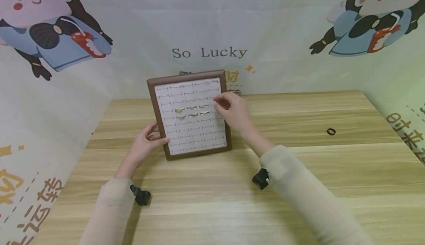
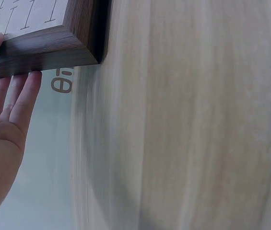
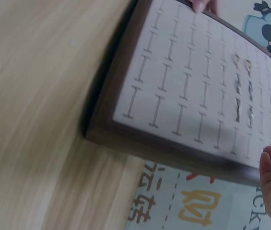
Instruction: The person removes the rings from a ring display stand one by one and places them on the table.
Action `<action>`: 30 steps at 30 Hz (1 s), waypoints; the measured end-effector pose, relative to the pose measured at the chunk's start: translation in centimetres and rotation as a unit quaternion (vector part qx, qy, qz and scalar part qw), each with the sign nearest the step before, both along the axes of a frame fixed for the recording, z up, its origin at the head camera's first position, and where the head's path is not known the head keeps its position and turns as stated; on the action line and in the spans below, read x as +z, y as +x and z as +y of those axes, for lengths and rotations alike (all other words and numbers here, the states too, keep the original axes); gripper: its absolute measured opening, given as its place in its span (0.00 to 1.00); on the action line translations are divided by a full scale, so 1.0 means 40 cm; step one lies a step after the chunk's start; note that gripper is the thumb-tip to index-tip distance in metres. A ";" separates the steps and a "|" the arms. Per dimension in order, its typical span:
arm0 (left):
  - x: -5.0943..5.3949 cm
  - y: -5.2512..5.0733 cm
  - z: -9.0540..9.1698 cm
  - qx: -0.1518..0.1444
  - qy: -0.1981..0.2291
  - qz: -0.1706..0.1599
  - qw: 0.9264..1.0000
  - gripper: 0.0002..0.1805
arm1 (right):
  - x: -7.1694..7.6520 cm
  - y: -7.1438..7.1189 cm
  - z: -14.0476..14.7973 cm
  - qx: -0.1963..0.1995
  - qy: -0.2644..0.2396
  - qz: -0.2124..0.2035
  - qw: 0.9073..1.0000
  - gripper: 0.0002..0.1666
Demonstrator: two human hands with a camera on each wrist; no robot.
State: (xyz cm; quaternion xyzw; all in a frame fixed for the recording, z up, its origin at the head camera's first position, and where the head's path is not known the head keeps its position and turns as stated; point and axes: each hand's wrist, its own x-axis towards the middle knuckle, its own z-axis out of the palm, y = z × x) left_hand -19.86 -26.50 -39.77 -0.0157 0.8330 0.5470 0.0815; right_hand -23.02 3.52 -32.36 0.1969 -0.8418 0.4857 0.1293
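Woodgrain table (image 1: 206, 208), left hand (image 1: 144, 141) gripping slotted rectangular board (image 1: 196, 137); right hand (image 1: 236, 113), hold unclear

A pale yellowish wood-grain worktop (image 1: 206, 208) meets a whitish-green printed backdrop (image 1: 142, 34) bearing blue-clothed cartoon figures (image 1: 74, 53) and dark "So Lucky" lettering (image 1: 210, 52); soft light brightens the worktop's near part.

- Left of the picture's centre, your left hand (image 1: 147, 138) grips the side of the brown-edged ring board (image 1: 197, 136), thumb in front.
- Just right of centre, your right hand (image 1: 236, 114) has its fingertips at the board's upper right; you can't see whether they hold anything.
- Mid-picture, two short rows of rings (image 1: 193, 114) sit in the board.
- At right, a black ring (image 1: 332, 134) lies on your wooden table (image 1: 206, 200).
- Top centre, the backdrop (image 1: 282, 27) reads "So Lucky".
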 end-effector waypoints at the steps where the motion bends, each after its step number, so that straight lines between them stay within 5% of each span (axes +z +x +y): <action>1: 0.000 0.001 0.001 0.002 -0.001 0.000 1.000 0.47 | -0.004 0.001 -0.007 0.003 0.000 0.002 1.000 0.10; 23: -0.009 0.007 0.006 0.007 -0.017 0.000 1.000 0.47 | -0.022 -0.012 -0.083 -0.003 0.103 -0.034 0.994 0.12; 30: -0.012 0.003 0.004 0.008 -0.014 0.003 1.000 0.46 | -0.024 -0.009 -0.091 -0.021 0.116 -0.017 0.993 0.10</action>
